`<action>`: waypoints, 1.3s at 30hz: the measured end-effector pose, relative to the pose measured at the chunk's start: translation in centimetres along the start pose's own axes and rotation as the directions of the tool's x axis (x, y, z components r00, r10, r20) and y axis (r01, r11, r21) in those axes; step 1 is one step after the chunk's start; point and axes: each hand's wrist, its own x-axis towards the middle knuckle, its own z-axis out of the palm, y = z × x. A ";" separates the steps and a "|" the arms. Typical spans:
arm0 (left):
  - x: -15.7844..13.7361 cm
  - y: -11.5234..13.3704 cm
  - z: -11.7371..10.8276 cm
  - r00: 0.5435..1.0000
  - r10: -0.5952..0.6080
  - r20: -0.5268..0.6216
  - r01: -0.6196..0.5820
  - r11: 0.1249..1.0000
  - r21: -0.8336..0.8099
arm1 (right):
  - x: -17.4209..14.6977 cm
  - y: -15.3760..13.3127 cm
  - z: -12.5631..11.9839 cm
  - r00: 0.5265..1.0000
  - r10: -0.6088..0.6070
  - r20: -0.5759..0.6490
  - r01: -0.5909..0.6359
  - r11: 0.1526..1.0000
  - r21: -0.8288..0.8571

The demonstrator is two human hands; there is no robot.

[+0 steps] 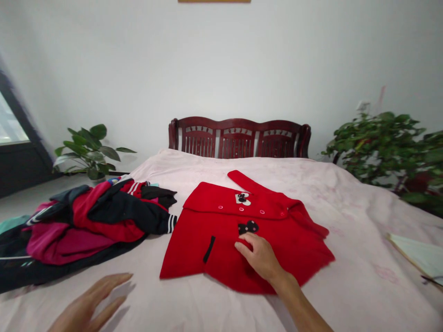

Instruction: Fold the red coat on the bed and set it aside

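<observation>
A red buttoned coat (194, 226) lies spread out on the bed, its collar end to the right and hem to the left. Round buttons run along its front, with a white-and-black patch and a dark dotted patch near them. My right hand (262, 258) rests on the coat just below the dotted patch. Its thumb stands apart from the fingers, and no fold of cloth shows between them. Over the sheet left of the hem, my left hand (92, 302) hovers empty with thumb and fingers spread. The lower frame edge cuts it off.
A heap of dark, red and magenta clothes (97, 221) lies on the left of the pink sheet (349, 272). A carved wooden bench back (237, 138) stands beyond the bed. Plants (90, 150) are at both sides, and a pale fan-like object (420, 258) lies at right.
</observation>
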 end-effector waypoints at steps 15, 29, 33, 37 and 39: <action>7.8 6.2 8.3 0.987 -0.035 0.154 0.090 0.927 -0.365 | -2.9 1.0 -0.2 0.948 0.039 0.316 -0.165 0.909 0.383; 5.6 3.6 7.6 0.941 0.209 0.265 -0.124 0.944 -0.305 | -1.4 0.5 -1.0 0.921 -0.005 0.390 -0.089 0.971 0.222; 5.3 2.8 7.5 0.929 0.332 0.161 -0.296 0.931 -0.213 | -2.1 0.2 -1.7 0.933 0.034 0.358 -0.069 0.994 0.085; 6.8 3.5 6.8 0.923 0.374 0.094 -0.360 0.923 -0.137 | -2.4 -0.1 -2.1 0.932 0.019 0.363 -0.066 0.991 0.119; 8.6 4.5 6.6 0.927 0.358 0.109 -0.337 0.925 -0.177 | -2.4 -0.3 -2.3 0.934 -0.003 0.358 -0.054 0.988 0.147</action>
